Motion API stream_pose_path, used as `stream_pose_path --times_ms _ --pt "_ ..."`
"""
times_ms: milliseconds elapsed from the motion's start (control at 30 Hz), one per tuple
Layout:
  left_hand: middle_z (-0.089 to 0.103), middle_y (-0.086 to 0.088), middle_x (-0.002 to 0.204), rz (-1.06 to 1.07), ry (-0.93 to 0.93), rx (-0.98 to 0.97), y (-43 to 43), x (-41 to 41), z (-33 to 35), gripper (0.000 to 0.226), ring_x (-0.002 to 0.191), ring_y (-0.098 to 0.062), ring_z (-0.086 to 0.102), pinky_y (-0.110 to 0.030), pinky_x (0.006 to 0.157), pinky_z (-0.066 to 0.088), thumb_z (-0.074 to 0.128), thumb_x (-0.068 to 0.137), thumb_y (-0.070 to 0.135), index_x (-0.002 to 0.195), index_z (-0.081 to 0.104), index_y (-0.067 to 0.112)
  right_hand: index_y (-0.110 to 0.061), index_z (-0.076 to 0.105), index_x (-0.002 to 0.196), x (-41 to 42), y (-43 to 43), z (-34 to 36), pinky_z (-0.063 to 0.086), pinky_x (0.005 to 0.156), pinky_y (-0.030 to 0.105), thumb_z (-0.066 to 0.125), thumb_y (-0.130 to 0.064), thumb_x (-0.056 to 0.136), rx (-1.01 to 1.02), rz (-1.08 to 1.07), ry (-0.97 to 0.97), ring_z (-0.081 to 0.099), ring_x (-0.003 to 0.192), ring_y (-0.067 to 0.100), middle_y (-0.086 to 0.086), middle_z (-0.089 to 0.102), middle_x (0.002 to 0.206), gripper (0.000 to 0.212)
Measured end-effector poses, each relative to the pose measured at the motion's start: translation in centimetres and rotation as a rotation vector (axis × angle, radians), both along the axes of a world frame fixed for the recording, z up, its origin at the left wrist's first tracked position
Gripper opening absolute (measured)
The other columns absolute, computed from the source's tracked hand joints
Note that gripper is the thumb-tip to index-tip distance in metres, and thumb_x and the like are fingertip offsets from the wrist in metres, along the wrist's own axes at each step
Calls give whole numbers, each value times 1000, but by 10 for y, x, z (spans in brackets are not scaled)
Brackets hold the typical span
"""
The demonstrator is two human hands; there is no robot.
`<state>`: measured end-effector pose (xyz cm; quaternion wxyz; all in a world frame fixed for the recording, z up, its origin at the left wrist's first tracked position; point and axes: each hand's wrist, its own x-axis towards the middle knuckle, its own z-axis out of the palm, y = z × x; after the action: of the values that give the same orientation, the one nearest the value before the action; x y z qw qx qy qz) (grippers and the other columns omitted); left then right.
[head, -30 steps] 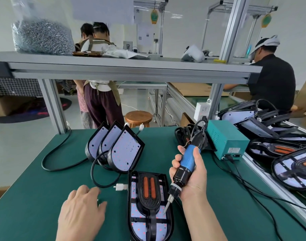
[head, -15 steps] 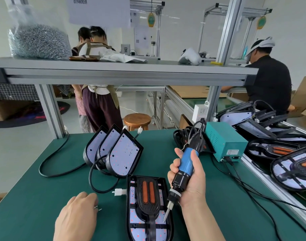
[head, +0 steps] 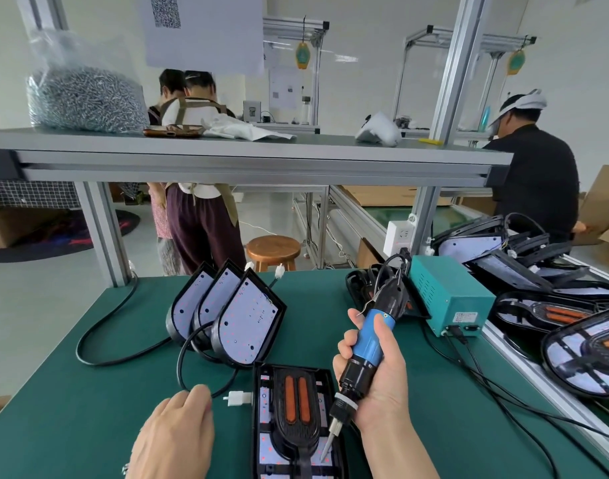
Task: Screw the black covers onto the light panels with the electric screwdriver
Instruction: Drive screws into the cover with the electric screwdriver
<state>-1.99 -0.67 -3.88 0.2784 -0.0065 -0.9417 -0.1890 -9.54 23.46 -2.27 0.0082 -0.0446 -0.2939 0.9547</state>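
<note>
Gripping electric screwdriver [head: 370,344] mid-barrel, R hand [head: 382,392] fingers wrapped | L hand [head: 175,440] fingers curled, contents unclear | black cover [head: 298,435] likely light, stiff; hold light panel [head: 267,447] by rim

right hand [head: 386,388] grips electric screwdriver [head: 368,345] | bit tip at light panel [head: 268,451]

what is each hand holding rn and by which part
The right hand grips the electric screwdriver around its blue barrel, bit pointing down. The left hand is knuckles-up over the green mat; whether it holds anything cannot be told.
</note>
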Motion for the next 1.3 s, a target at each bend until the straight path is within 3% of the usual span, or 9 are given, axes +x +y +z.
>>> stream_pose_path --times_ms 67,167,233,367,500,600,733,900,1300 --pt "55 5 60 -40 -70 172 13 2 1 17 51 -20 50 -30 47 43 61 80 7 71 54 20 -8 67 115 0 -3 1 43 44 21 72 -41 82 4 -5 -6 51 52 13 5 58 73 47" --pt "65 4 70 -129 -129 464 32 5 6 29 72 -9 60 -11 64 46 75 78 -4 74 65 23 -12 67 113 -1 -9 4 42 44 20 73 -43 81 16 -52 -21 51 53 12 3 58 72 45" --pt "68 4 72 -179 -162 561 43 7 12 31 75 -5 62 -7 68 45 76 77 -5 74 70 25 -13 66 113 -2 -12 6 40 44 20 72 -43 83 1 -106 -37 51 54 11 2 58 72 43" --pt "64 9 76 -222 -130 509 57 15 24 28 75 -5 60 -11 68 44 74 79 -4 75 71 23 -14 60 109 -5 -11 9 39 44 19 68 -40 91 -88 -175 -80 52 55 9 -2 58 72 32" --pt "60 12 82 -253 -41 363 70 17 27 18 75 -9 58 -24 69 47 73 83 -1 82 71 17 -16 59 104 -5 -5 10 36 44 19 67 -41 92 -155 -191 -98 52 55 8 -4 56 72 29" --pt "58 15 74 -302 -124 410 82 18 29 16 67 -2 53 -10 64 38 72 84 4 82 72 20 -17 59 100 -6 -5 11 36 44 19 67 -41 91 -163 -207 -101 51 54 8 -4 55 71 28" --pt "61 6 65 -271 -201 530 89 18 32 23 73 2 57 -9 60 40 75 82 4 74 71 25 -17 59 97 -7 -3 10 39 43 19 67 -42 93 -179 -244 -121 52 54 9 -4 56 70 26" --pt "66 28 79 -227 -251 667 93 17 35 29 75 1 61 -11 64 48 75 83 6 71 70 32 -17 57 101 -7 0 10 39 42 19 66 -43 95 -173 -272 -146 51 55 9 -4 56 69 28" --pt "67 24 79 -149 -178 758 106 21 28 31 70 1 60 -8 64 45 74 84 7 69 70 34 -19 56 96 -9 2 5 39 44 19 66 -45 95 -152 -295 -179 52 54 7 -6 57 67 27"
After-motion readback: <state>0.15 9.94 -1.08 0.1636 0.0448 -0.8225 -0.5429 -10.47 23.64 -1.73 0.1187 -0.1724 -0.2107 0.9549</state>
